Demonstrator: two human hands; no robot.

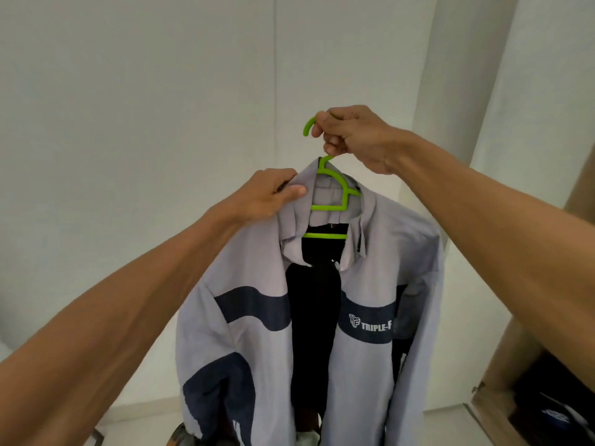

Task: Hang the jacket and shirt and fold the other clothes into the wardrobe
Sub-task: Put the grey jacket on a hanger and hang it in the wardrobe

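Bare forearms reach up from both lower corners of the frame. At centre, the right hand (351,140) curls its fingers round the neck of a green hanger (325,235), just under the hook. Lower and to its left, the left hand (273,194) pinches the collar of the grey-and-navy jacket (363,365), which hangs open on the hanger down the middle. A brown wardrobe (515,365) edges in at lower right.
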